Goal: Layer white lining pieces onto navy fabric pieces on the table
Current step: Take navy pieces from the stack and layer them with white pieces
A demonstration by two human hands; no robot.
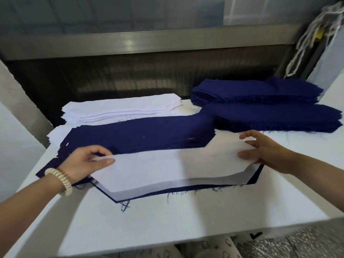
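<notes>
Right now you have the white lining piece (167,170) stretched between both hands, low over the navy fabric piece (256,175) at the near side of the surface (167,220). Your left hand (87,161) pinches its left end, thumb on top; your right hand (260,151) pinches the right end between thumb and fingers. Gripping both ends pulls the thin sheet taut, so it should go down flat and you can steer its outline. A narrow navy border shows along the near and right edges, so the match looks close, though I judge it not yet settled. Behind, more navy pieces (139,135) lie fanned, probably next in line, with the white stack (121,108) at the back left and two navy stacks (260,94) at the back right, all within reach. Lower the near edge first, then smooth outward, since the frayed threads could drag the lining askew
</notes>
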